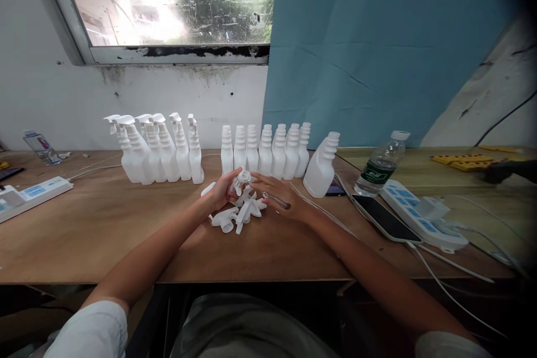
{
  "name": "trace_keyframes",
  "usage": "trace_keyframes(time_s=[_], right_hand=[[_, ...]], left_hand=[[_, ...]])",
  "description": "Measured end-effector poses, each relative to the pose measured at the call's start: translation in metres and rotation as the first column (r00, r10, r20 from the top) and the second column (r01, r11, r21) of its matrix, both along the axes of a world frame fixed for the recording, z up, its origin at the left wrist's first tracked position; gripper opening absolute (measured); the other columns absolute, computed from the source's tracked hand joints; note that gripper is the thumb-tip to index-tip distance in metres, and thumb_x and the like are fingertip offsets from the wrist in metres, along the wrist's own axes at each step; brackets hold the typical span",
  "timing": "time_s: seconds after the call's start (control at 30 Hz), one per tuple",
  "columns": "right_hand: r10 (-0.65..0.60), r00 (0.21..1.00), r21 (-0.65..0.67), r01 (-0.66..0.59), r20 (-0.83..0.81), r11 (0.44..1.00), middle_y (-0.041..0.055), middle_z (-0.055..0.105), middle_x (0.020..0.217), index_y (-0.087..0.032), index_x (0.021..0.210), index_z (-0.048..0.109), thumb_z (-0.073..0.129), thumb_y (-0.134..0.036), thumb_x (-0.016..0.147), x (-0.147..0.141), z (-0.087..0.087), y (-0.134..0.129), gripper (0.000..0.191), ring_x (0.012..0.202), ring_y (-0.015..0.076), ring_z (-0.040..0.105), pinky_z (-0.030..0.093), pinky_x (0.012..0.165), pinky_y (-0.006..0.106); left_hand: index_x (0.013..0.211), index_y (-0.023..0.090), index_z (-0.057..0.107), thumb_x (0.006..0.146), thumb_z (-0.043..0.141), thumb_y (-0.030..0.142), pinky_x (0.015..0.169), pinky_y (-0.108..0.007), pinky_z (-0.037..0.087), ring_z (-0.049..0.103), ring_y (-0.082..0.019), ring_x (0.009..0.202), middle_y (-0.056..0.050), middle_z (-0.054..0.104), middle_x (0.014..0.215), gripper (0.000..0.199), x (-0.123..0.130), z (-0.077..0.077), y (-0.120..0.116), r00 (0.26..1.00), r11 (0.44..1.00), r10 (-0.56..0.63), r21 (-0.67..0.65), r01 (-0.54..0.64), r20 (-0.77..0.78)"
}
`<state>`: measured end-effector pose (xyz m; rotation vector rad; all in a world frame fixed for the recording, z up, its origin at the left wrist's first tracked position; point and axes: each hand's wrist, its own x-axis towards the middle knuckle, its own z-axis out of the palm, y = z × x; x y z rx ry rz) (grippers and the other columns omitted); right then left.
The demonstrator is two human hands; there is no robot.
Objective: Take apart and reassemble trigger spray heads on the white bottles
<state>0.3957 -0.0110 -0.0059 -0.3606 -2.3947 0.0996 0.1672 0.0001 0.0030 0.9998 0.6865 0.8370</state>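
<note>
My left hand (225, 189) is closed round a white spray head (242, 178) above the middle of the wooden table (176, 246). My right hand (279, 196) is beside it, fingers stretched toward the spray head's right side; a slim dark-ended tool (277, 199) lies across its fingers. Several loose white spray heads (249, 210) lie in a pile just below both hands. Behind the hands stands a row of open white bottles (265, 151), with one more bottle (321, 168) tilted-looking at the right. Several bottles with spray heads fitted (165, 151) stand at the left.
A clear water bottle (380, 165), a phone (388, 218), a power strip (423, 218) and white cables are at the right. Another power strip (36, 196) and a plastic bottle (42, 147) are at the far left. A dark-gloved hand (509, 170) shows near yellow pieces (465, 162).
</note>
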Motion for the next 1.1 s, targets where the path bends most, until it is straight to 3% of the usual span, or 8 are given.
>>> trace_keyframes(time_s=[0.17,0.4,0.53,0.67,0.77,0.9,1.0,1.1], right_hand=[[-0.059,0.995,0.199,0.043,0.079,0.979,0.0135,0.043,0.148,-0.023,0.138,0.048,0.048,-0.024,0.096,-0.003,-0.005,0.007,0.041,0.132,0.0212,0.048,0.046,0.104,0.041],[-0.063,0.997,0.162,0.053,0.055,0.985,0.0118,0.046,0.146,-0.024,0.132,0.054,0.044,-0.017,0.095,-0.004,-0.002,0.002,0.039,0.123,0.0206,0.057,0.049,0.098,0.039],[-0.085,0.992,0.025,0.088,-0.094,0.996,0.0093,0.053,0.141,-0.026,0.127,0.058,0.044,-0.021,0.095,0.002,0.000,-0.002,0.035,0.116,0.0210,0.061,0.050,0.096,0.040],[-0.198,0.951,-0.197,0.152,-0.237,0.968,0.0081,0.071,0.112,-0.023,0.112,0.069,0.043,-0.035,0.097,0.015,-0.001,0.004,0.032,0.092,0.0210,0.070,0.054,0.085,0.038],[-0.278,0.929,-0.429,0.154,-0.244,0.890,0.0062,0.075,0.093,-0.020,0.103,0.072,0.040,-0.046,0.098,0.023,-0.003,0.010,0.042,0.074,0.0185,0.070,0.055,0.074,0.033],[-0.260,0.921,-0.585,0.044,-0.291,0.810,0.0093,0.074,0.096,-0.016,0.099,0.072,0.043,-0.054,0.094,0.025,-0.006,0.015,0.048,0.065,0.0172,0.068,0.055,0.073,0.035],[-0.267,0.898,-0.654,-0.030,-0.350,0.756,0.0115,0.074,0.091,-0.015,0.095,0.073,0.048,-0.061,0.089,0.023,-0.007,0.018,0.053,0.062,0.0176,0.067,0.056,0.065,0.034],[-0.347,0.856,-0.708,-0.031,-0.383,0.706,0.0109,0.071,0.068,-0.013,0.077,0.071,0.051,-0.068,0.083,0.024,-0.007,0.020,0.059,0.056,0.0187,0.065,0.052,0.049,0.029]], left_hand=[[0.067,0.013,0.051,0.079,0.062,0.057,0.037,-0.018,0.008,0.020,-0.001,0.038,0.002,0.044,0.055,0.047,0.002,-0.002,-0.001,0.999,0.999,0.024,-0.028,-0.024,-0.029],[0.078,0.014,0.053,0.075,0.065,0.061,0.037,-0.016,0.008,0.026,-0.001,0.038,0.000,0.052,0.063,0.048,0.008,-0.002,-0.005,0.998,0.999,0.037,0.020,-0.036,-0.043],[0.084,0.017,0.048,0.077,0.063,0.062,0.037,-0.017,0.013,0.030,-0.003,0.038,0.002,0.052,0.064,0.047,0.004,0.000,-0.001,0.964,0.955,0.223,0.230,-0.187,-0.145],[0.090,0.020,0.048,0.075,0.066,0.058,0.040,-0.019,0.024,0.037,-0.006,0.039,0.004,0.053,0.060,0.045,-0.008,-0.001,0.007,0.832,0.815,0.474,0.500,-0.291,-0.289],[0.085,0.019,0.053,0.077,0.063,0.056,0.050,-0.022,0.033,0.048,-0.011,0.049,0.002,0.056,0.059,0.038,-0.018,-0.003,0.014,0.730,0.701,0.583,0.676,-0.229,-0.357],[0.069,0.018,0.050,0.082,0.053,0.051,0.057,-0.024,0.032,0.046,-0.013,0.057,0.003,0.047,0.058,0.035,-0.027,-0.006,0.020,0.612,0.595,0.664,0.799,-0.086,-0.429],[0.057,0.019,0.039,0.082,0.050,0.046,0.057,-0.025,0.025,0.035,-0.011,0.056,0.004,0.034,0.055,0.039,-0.033,-0.008,0.025,0.572,0.571,0.679,0.821,-0.018,-0.460],[0.053,0.019,0.030,0.079,0.051,0.040,0.056,-0.026,0.021,0.029,-0.011,0.056,0.004,0.026,0.053,0.039,-0.038,-0.012,0.031,0.555,0.582,0.666,0.813,0.032,-0.499]])
